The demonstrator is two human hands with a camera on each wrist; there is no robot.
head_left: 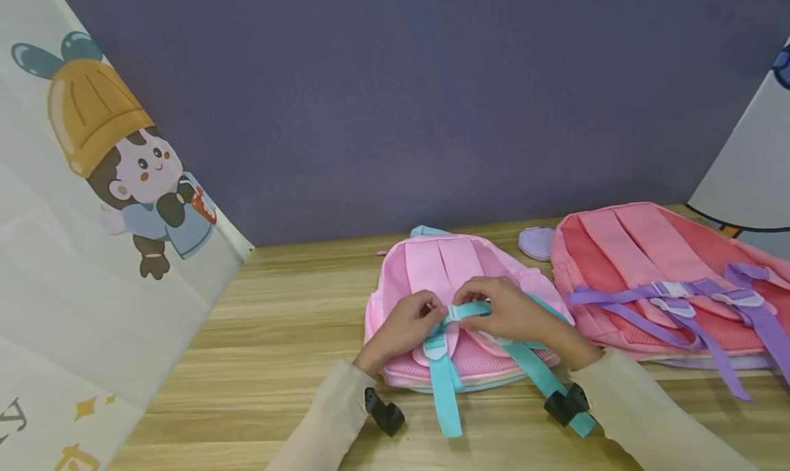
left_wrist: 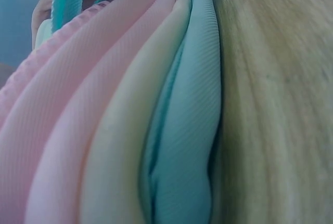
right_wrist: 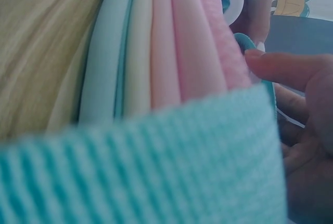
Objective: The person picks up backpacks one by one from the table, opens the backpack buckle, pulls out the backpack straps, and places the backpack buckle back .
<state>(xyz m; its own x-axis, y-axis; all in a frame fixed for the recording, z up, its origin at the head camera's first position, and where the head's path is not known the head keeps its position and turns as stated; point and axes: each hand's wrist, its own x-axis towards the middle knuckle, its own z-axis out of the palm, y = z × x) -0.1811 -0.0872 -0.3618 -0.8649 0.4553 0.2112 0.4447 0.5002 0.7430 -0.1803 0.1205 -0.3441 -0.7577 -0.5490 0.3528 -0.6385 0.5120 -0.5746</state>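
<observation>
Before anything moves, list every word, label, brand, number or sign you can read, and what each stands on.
"y", apparently: on the white panel, cut off at the picture's edge.
Orange outline below it: cut off, cannot tell whether it is lettering.
Pink backpack and coral backpack: no readable text shows.

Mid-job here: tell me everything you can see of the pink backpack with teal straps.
The pink backpack lies back panel up on the wood-grain table, beside a coral backpack. It looks like soft fabric, with padded shoulder straps and a mesh lower panel. Its side shows pink, cream and pale blue bands. Teal webbing with white buckles extends past its near edge. The left hand and right hand pinch a teal strap around a small white clip; whether it is fastened is unclear.
</observation>
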